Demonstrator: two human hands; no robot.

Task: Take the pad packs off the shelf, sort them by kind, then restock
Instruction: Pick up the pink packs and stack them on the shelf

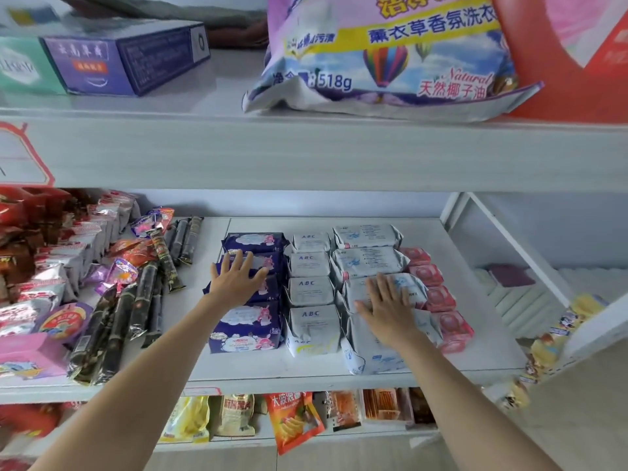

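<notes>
Reaching in from the bottom of the frame, your left hand point(236, 278) lies flat with fingers spread on the column of dark blue pad packs point(246, 326), glossy soft wrappers printed with pink rabbits, left of centre on the white shelf point(306, 375). Your right hand point(387, 305), fingers straight and slightly fanned, presses on the pale grey-white pad packs point(368, 261) with blue print, plump crinkled pillows right of centre. Between the two columns sits a row of four smaller grey packs point(311, 290) marked "ABC" in blue letters. Just right of your right hand runs a line of small pink packs point(441, 297), square and shiny. All four columns lie side by side, touching, running back from the shelf's front edge. At the left of the frame, dark tube-shaped snack wrappers point(112, 331) and foil bags crowd the same shelf. On the upper shelf sit a purple box point(125, 59) at upper left and a soft detergent bag point(384, 56) reading "518g" and "Natural", with a hot-air balloon.
</notes>
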